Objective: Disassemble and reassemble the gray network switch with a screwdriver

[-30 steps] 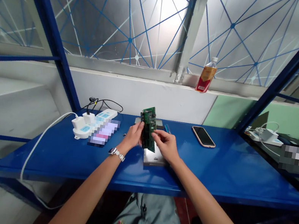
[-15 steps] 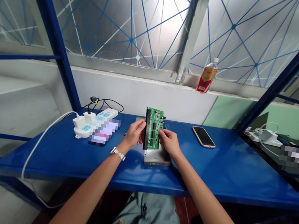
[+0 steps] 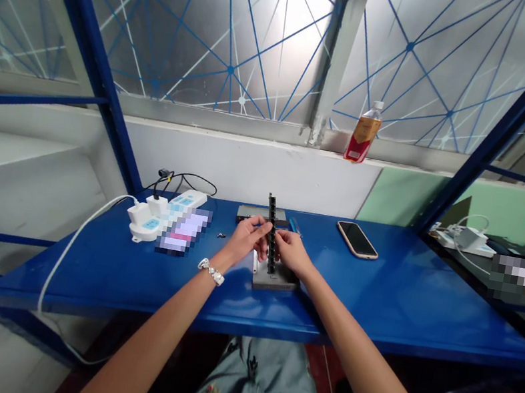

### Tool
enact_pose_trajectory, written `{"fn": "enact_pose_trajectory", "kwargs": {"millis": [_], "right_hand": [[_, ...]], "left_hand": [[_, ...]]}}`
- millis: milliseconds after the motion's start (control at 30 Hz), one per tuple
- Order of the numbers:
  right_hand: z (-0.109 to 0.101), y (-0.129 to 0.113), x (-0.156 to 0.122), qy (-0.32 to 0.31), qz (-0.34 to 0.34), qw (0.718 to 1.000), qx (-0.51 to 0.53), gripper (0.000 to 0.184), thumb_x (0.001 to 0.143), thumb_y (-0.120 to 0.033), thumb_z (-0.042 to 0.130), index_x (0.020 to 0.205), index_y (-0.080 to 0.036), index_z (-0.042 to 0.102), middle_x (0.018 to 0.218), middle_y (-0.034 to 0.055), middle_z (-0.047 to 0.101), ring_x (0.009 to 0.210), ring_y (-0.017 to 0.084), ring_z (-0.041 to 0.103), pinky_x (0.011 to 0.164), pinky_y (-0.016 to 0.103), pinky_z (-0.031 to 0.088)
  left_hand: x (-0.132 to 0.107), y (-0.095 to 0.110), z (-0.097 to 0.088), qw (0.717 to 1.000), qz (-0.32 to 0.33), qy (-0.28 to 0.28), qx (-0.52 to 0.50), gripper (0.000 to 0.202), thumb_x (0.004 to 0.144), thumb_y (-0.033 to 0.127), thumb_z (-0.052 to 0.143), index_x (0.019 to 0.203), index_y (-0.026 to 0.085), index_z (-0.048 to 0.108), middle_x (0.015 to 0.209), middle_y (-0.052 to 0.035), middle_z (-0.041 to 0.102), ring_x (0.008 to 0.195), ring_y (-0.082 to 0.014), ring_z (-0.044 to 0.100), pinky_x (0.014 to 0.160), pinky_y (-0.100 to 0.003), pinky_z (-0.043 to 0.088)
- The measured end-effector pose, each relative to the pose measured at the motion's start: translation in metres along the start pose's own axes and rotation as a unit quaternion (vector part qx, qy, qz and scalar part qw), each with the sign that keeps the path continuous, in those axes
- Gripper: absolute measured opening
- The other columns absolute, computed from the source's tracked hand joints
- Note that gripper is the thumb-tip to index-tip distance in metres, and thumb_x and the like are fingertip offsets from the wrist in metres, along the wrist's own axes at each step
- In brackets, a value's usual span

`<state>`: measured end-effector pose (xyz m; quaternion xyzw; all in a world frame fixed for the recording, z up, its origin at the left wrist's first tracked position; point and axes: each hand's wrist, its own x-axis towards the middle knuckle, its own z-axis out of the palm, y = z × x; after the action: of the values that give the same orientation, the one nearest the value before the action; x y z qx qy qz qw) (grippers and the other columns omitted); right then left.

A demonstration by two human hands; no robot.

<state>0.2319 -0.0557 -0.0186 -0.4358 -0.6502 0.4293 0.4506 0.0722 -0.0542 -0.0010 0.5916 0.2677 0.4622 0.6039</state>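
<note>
Circuit board (image 3: pixel 271 233) edge-on between both hands, apparently gripped

The worktop (image 3: pixel 376 298) is glossy blue-painted metal, the grey case (image 3: pixel 278 280) under the hands looks matt metal, the power strip (image 3: pixel 174 205) smooth white plastic, the phone (image 3: pixel 357 239) glassy, and the bottle (image 3: pixel 364 133) clear plastic.

Both hands are gripping a circuit board (image 3: pixel 272 233) edge-on, over a grey case (image 3: pixel 273 278) sitting mid-table near the front edge. Left hand (image 3: pixel 245 239) is pinching its left side, right hand (image 3: pixel 289 250) its right. Power strip (image 3: pixel 164 212) is lying toward the table's (image 3: pixel 376 298) back-left, phone (image 3: pixel 357 239) back-right, bottle (image 3: pixel 364 132) standing on the window ledge.
</note>
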Motion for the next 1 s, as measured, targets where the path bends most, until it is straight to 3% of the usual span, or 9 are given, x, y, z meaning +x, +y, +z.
{"fn": "enact_pose_trajectory", "kwargs": {"millis": [167,333,567,767,1000], "right_hand": [[0.000,-0.002,-0.001,-0.006,0.016,1.000,-0.017,0.035,0.092,-0.044,0.048,0.067,-0.020,0.054,0.051,-0.0024,0.053,0.042,0.010,0.046,0.044,0.022,0.036],[0.001,-0.001,-0.001,0.005,0.017,1.000,0.005,0.038,0.088,-0.051,0.054,0.066,-0.021,0.051,0.048,-0.0039,0.051,0.040,0.010,0.047,0.041,0.022,0.035],[-0.004,-0.001,-0.003,0.133,-0.018,0.986,0.095,0.046,0.078,-0.065,0.066,0.071,-0.021,0.056,0.046,-0.0055,0.049,0.038,0.010,0.041,0.040,0.024,0.030],[-0.006,-0.009,-0.007,0.154,-0.019,0.980,0.123,0.043,0.077,-0.061,0.071,0.070,-0.020,0.060,0.048,-0.0039,0.054,0.039,0.010,0.042,0.042,0.025,0.031],[-0.007,-0.011,-0.009,0.147,-0.019,0.982,0.119,0.045,0.078,-0.061,0.072,0.066,-0.020,0.058,0.047,-0.0036,0.053,0.038,0.009,0.041,0.041,0.025,0.031]], "left_hand": [[0.001,0.001,0.000,1.000,-0.002,0.007,-0.009,0.051,0.079,0.064,0.075,0.084,0.020,0.049,0.050,0.0053,0.060,0.034,-0.0129,0.056,0.035,-0.022,0.048],[0.000,0.003,0.000,1.000,-0.008,0.017,0.005,0.050,0.078,0.063,0.075,0.084,0.020,0.050,0.047,0.0070,0.057,0.029,-0.0111,0.050,0.030,-0.019,0.040],[0.001,0.010,-0.021,0.993,0.018,0.106,0.045,0.046,0.080,0.062,0.072,0.090,0.019,0.057,0.043,0.0105,0.048,0.027,-0.0073,0.041,0.028,-0.016,0.026],[0.000,0.011,-0.028,0.989,0.024,0.138,0.037,0.045,0.081,0.061,0.070,0.081,0.019,0.055,0.049,0.0072,0.054,0.033,-0.0098,0.051,0.030,-0.018,0.033],[0.002,0.007,-0.026,0.988,0.024,0.136,0.065,0.045,0.079,0.060,0.075,0.084,0.019,0.057,0.046,0.0077,0.054,0.032,-0.0105,0.051,0.029,-0.018,0.035]]}}
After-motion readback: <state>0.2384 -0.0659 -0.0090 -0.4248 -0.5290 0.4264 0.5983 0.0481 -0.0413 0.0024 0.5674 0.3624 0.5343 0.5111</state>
